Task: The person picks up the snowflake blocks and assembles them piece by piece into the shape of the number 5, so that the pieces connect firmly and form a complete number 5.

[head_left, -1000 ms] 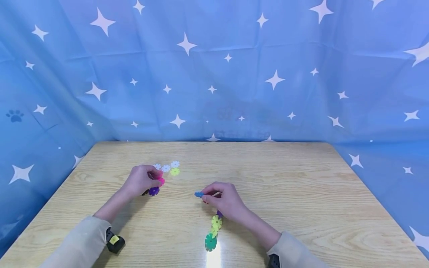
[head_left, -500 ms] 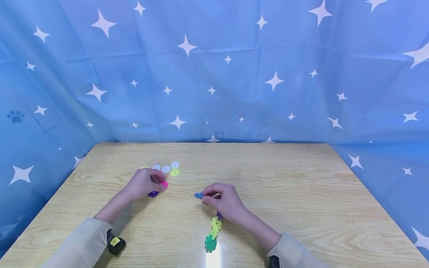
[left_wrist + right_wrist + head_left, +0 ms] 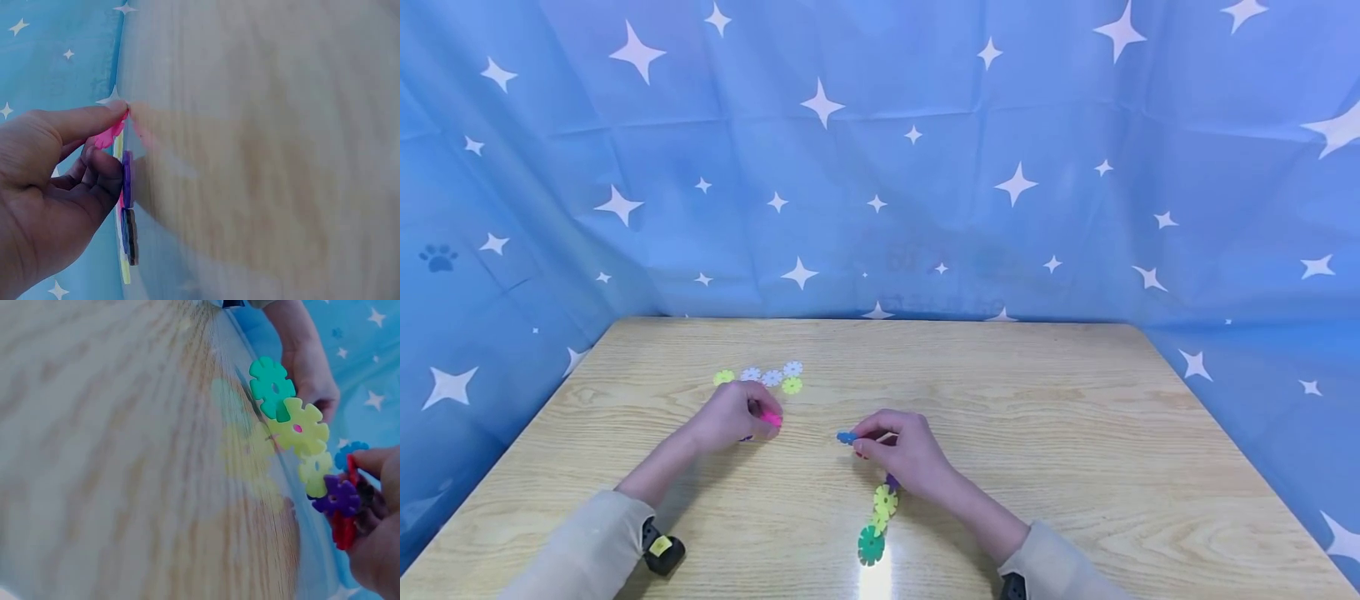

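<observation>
My left hand (image 3: 730, 418) pinches a pink snowflake disc (image 3: 109, 134) between thumb and fingers, just over the table. Under and beside that hand a purple disc (image 3: 127, 179) and a dark disc (image 3: 132, 237) show edge-on in the left wrist view. My right hand (image 3: 904, 448) grips the end of a chain of linked snowflake discs. At the held end are a blue disc (image 3: 846, 437) and a red disc (image 3: 344, 531). From there the chain runs through a purple disc (image 3: 337, 497) and two yellow discs (image 3: 301, 428) to a green disc (image 3: 871, 544).
Beyond the left hand, several pale discs (image 3: 772, 378) lie on the wooden table (image 3: 1037, 417), with a yellow-green disc (image 3: 792, 386) at their right and another yellow-green disc (image 3: 723, 377) at their left. A starry blue curtain (image 3: 880, 167) hangs behind the table.
My left hand has drawn the pink disc slightly right and nearer to me, uncovering the left yellow-green disc and more of the pale ones. The right hand and its chain stay in place.
</observation>
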`<control>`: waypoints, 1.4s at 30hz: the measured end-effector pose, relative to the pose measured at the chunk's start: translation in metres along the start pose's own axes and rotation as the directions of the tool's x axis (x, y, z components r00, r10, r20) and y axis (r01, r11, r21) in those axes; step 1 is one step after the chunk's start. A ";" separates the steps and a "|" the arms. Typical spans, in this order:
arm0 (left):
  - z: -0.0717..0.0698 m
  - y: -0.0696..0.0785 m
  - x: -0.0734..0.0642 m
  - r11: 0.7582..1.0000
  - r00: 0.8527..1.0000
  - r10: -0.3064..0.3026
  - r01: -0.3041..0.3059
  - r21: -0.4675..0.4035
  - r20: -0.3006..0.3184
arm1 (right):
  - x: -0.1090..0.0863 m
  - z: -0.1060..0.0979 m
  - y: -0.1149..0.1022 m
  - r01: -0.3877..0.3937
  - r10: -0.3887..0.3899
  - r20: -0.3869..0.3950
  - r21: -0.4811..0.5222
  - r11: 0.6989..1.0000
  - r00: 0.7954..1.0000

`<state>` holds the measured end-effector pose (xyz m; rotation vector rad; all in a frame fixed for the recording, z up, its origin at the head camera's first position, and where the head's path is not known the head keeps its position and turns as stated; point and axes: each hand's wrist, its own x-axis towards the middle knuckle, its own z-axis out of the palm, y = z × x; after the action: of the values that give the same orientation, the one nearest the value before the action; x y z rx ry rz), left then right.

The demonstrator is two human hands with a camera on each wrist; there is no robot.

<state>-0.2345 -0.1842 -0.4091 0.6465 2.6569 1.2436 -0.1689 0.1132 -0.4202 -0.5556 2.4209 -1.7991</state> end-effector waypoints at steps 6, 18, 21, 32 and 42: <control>0.004 0.002 -0.001 0.998 0.998 0.055 -0.055 0.007 0.041 | -0.001 0.000 -0.001 -0.001 0.001 0.002 -0.016 1.000 1.000; 0.018 0.020 0.000 0.989 0.982 0.143 -0.137 -0.055 0.123 | 0.000 -0.001 -0.002 -0.023 0.023 -0.006 -0.003 1.000 1.000; 0.022 0.027 0.001 0.989 0.983 0.130 -0.118 -0.095 0.133 | 0.000 -0.002 -0.002 -0.019 0.019 -0.012 -0.008 1.000 1.000; 0.033 0.046 0.001 0.971 0.985 0.063 -0.023 -0.239 0.163 | -0.001 -0.004 -0.002 -0.008 0.007 -0.018 -0.017 1.000 1.000; 0.040 0.050 0.005 0.942 0.983 0.050 0.013 -0.335 0.179 | -0.001 -0.006 0.000 0.023 -0.023 -0.011 -0.024 0.999 1.000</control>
<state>-0.2111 -0.1260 -0.3966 0.6930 2.2217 1.5117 -0.1698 0.1187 -0.4187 -0.5800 2.4564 -1.7886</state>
